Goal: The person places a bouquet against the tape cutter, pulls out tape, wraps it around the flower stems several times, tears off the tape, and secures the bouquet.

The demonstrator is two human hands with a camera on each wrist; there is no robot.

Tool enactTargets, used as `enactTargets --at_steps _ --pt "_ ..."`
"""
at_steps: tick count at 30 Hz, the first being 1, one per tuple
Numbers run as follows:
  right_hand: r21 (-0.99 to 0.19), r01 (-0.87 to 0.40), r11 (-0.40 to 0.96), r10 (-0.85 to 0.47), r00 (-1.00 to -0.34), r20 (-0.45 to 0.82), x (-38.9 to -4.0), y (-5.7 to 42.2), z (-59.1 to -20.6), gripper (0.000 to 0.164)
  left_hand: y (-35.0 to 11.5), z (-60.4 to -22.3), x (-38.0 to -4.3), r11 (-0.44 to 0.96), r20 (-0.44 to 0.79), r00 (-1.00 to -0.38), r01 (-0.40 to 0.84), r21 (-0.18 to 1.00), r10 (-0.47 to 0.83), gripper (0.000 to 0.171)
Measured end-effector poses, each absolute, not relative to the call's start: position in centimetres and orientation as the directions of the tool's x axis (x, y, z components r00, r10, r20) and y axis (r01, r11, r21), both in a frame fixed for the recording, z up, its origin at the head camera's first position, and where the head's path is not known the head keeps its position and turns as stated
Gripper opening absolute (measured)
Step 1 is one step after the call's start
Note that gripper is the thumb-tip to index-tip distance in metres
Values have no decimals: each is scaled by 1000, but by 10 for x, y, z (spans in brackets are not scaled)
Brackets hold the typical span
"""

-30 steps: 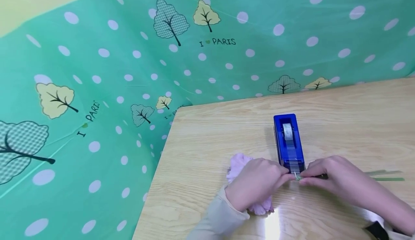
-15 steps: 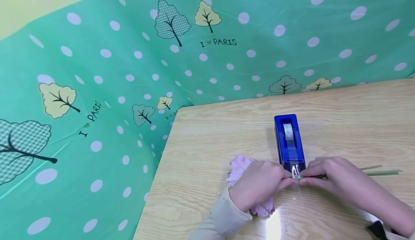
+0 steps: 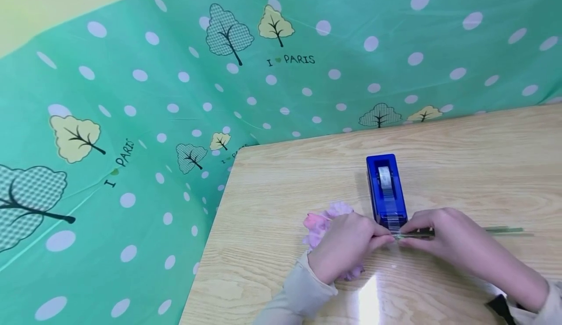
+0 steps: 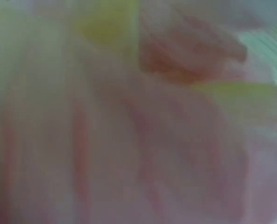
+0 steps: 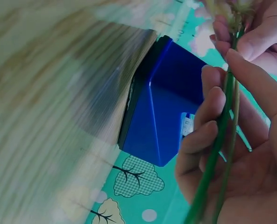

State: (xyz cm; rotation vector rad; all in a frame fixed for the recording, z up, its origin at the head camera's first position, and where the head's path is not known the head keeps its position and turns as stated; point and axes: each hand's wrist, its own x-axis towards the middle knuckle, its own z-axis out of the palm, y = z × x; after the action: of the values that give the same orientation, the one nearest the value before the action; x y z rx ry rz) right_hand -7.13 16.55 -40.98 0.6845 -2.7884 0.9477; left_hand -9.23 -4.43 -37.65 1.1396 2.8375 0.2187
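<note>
Flower stems (image 5: 211,161) pinched side by side
Left hand (image 3: 344,244) and right hand (image 3: 454,237) each grip them, fingers nearly closed.

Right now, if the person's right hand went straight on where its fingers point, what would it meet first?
Most likely the left hand, just ahead along the stems; depth is unclear, so it might brush the clear tape on the way.

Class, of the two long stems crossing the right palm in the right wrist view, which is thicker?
The bright green stem, on the left at the picture's lower edge; the other stem, to its right, is plainly thinner and duller.
</note>
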Motion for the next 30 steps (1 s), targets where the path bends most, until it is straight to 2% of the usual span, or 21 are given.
enactTargets --at_steps 5,12,18,24,30 --pt "-631 -414 656 -385 -903 192 -73 167 -410 5 -45 -379 -93 690 71 -696 718 89 715 18" --pt "-636 -472 611 -405 -876 261 -72 168 -410 11 -45 -380 -93 663 134 -665 746 67 735 18" --pt "-645 -487 589 -427 -865 263 -71 169 -408 8 -46 -379 -91 644 165 -634 765 -13 756 16" --pt "-667 -393 633 -402 -903 150 -70 166 -404 2 -46 -378 -89 639 177 -618 761 -109 766 18" --pt "-733 -256 630 -341 -939 35 -74 159 -399 16 -44 -378 -86 636 180 -610 750 -182 771 20"
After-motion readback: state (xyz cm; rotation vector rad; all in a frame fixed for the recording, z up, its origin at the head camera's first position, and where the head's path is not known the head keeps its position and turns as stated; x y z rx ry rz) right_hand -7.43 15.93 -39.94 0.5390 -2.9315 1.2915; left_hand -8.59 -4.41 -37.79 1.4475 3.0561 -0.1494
